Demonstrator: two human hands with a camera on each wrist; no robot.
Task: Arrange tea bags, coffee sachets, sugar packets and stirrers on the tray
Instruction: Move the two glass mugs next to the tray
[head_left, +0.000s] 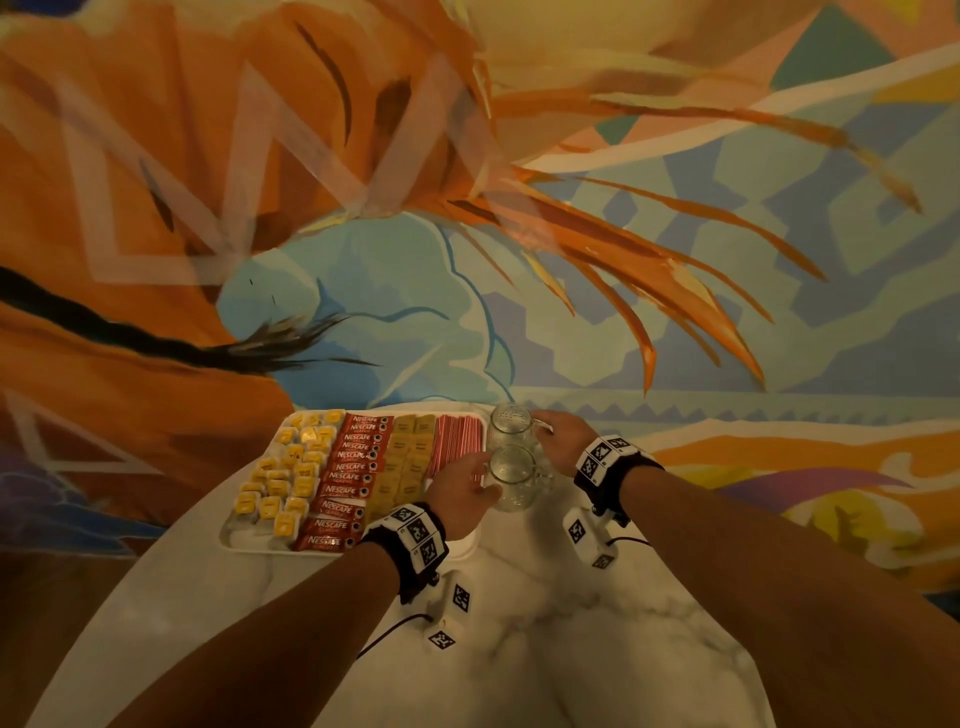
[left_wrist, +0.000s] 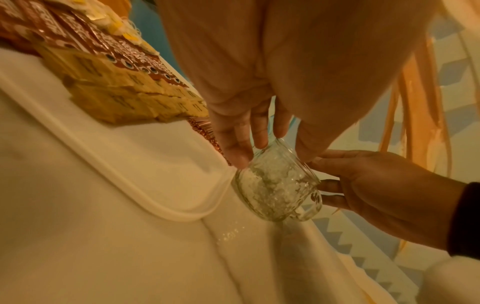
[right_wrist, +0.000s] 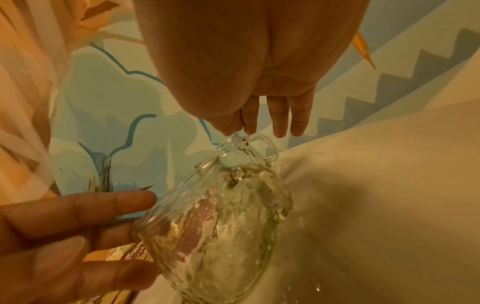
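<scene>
Head view, left hand (head_left: 460, 486) grip round near glass mug (head_left: 511, 478), right hand (head_left: 563, 434) apparently pinching far mug's (head_left: 509, 423) handle, tray (head_left: 249, 545) just left.

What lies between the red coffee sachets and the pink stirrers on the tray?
In the head view, a column of tan packets lies between the coffee sachets and the stirrers on the tray.
</scene>
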